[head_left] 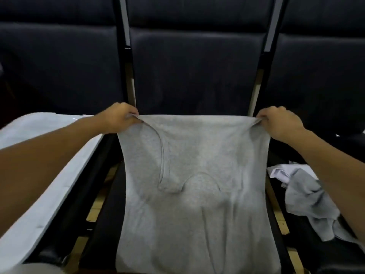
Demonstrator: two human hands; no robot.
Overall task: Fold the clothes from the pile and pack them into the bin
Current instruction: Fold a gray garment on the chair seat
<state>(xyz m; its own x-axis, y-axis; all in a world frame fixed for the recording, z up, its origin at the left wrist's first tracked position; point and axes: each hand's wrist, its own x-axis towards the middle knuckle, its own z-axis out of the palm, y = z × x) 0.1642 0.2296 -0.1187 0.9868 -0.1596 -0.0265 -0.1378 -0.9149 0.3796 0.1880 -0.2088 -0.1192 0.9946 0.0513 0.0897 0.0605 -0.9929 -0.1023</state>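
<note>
Both hands, left hand [116, 117] and right hand [280, 123], pinch the gray tank top's [195, 175] far corners, maybe over a black chair [193, 62].

The left hand [118, 117] and right hand [280, 123] each pinch a far corner of a grey garment [197, 194] spread over a dark seat [197, 72]. A pale bin [49, 175] sits left; crumpled clothes [304, 196] lie right.

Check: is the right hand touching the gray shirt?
Touching. The head view shows the right hand pinching the far right corner of the gray shirt, fabric bunched under its fingers.
</note>
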